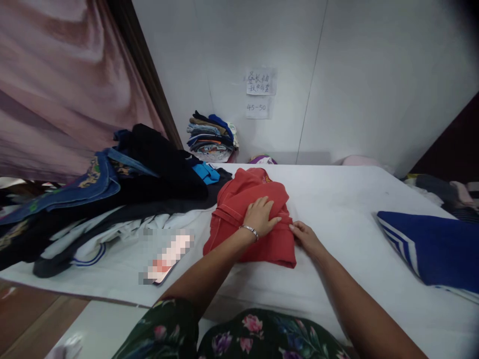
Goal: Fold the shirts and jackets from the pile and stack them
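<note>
A red jacket (258,194) lies folded on the white table, with light stitching and small yellow lettering near its far end. My left hand (260,217) rests on top of it, fingers stretched out and palm down, a bracelet round the wrist. At the jacket's right edge, my right hand (305,237) has its thumb and fingers closed on the cloth. The underside of the fold is hidden.
A heap of loose clothes (149,174) spreads over the table's left side. A phone (168,259), partly blurred, lies before it. Folded blue clothing (437,244) sits at the right. A clothes stack (211,134) stands by the wall, below paper signs (260,92).
</note>
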Available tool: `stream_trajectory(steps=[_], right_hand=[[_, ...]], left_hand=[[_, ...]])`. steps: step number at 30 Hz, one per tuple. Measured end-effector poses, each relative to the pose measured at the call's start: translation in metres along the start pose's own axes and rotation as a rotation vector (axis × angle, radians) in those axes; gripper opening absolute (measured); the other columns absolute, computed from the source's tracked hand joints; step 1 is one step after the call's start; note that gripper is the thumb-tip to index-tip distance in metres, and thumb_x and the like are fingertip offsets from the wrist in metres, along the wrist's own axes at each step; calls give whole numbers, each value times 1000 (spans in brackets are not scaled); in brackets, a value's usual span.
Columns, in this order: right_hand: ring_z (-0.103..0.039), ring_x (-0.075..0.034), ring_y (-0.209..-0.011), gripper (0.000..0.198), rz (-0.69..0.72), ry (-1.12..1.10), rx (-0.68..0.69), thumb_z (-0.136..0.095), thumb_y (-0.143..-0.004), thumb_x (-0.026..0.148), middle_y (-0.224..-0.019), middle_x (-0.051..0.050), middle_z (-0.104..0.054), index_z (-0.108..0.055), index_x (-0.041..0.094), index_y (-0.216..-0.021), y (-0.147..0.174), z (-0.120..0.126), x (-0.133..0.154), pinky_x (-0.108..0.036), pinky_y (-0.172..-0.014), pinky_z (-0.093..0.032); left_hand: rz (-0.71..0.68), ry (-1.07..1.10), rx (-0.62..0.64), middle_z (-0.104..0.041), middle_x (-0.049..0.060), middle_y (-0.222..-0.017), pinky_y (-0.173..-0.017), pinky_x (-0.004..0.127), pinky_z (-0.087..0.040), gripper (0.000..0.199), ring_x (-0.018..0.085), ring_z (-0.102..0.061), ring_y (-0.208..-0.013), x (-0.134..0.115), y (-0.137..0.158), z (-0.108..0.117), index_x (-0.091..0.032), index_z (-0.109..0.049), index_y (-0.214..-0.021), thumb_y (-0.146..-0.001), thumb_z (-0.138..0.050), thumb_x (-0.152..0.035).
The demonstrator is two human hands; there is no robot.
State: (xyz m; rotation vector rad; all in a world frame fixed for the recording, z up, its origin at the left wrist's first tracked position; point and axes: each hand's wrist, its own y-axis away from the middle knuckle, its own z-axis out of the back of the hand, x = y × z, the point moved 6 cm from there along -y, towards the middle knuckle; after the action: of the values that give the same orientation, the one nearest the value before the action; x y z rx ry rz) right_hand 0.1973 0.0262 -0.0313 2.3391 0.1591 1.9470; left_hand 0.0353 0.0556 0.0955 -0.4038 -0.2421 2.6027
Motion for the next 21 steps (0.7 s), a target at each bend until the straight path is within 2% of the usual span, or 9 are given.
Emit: stream_trajectory(steps=[2,4,7,9,11,14,18,21], right_hand=[[-40,-9,-50,40,76,46,10,-73,-68,54,-56,6,-49,-52,20,-71,0,-1,3,-23,-47,-32],[-35,-8,-49,40,142,99,8,-72,-68,54,-54,7,-45,-50,20,-68,-1,-1,6,-23,-47,-27],[-30,-8,-49,41,187,157,7,-71,-68,54,-52,8,-39,-46,21,-64,0,-2,8,-24,-47,-23],[-29,-8,-49,41,200,176,10,-70,-68,53,-52,8,-37,-45,21,-63,1,-4,10,-24,-48,-22],[-29,-9,-51,41,217,183,17,-71,-68,52,-52,8,-37,-44,21,-62,2,-6,13,-24,-49,-23],[-31,-9,-53,41,236,188,40,-72,-67,51,-54,7,-38,-43,21,-61,5,-9,17,-24,-51,-25],[-34,-9,-55,38,248,189,76,-72,-68,48,-57,7,-42,-45,21,-63,6,-10,16,-24,-53,-27],[-36,-10,-56,35,245,194,92,-72,-68,46,-57,6,-44,-49,21,-64,7,-11,16,-24,-54,-28]], left_hand=[[48,-49,51,-40,15,-146,-102,48,-35,59,30,-37,-131,4,-12,-19,-16,-48,-131,-84,-55,-51],[85,-81,68,-45,14,-142,-99,47,-37,50,29,-43,-126,9,-19,-28,-17,-51,-127,-87,-52,-46],[135,-80,79,-60,10,-124,-94,40,-41,28,25,-52,-115,23,-25,-29,-19,-61,-110,-90,-47,-33],[192,-48,85,-66,9,-110,-87,34,-43,24,23,-57,-105,37,-27,-22,-20,-65,-99,-91,-44,-30],[268,22,55,-69,8,-99,-78,30,-44,26,21,-61,-93,54,-27,-9,-20,-66,-93,-91,-43,-32],[347,197,-68,-68,5,-80,-69,27,-42,27,19,-61,-77,78,-21,19,-18,-65,-83,-88,-45,-36],[424,445,-342,-62,0,-71,-64,24,-40,32,15,-54,-69,118,3,65,-16,-64,-78,-83,-47,-43],[591,492,-553,-53,-3,-60,-57,22,-36,39,13,-47,-62,157,34,92,-16,-60,-69,-81,-47,-51]])
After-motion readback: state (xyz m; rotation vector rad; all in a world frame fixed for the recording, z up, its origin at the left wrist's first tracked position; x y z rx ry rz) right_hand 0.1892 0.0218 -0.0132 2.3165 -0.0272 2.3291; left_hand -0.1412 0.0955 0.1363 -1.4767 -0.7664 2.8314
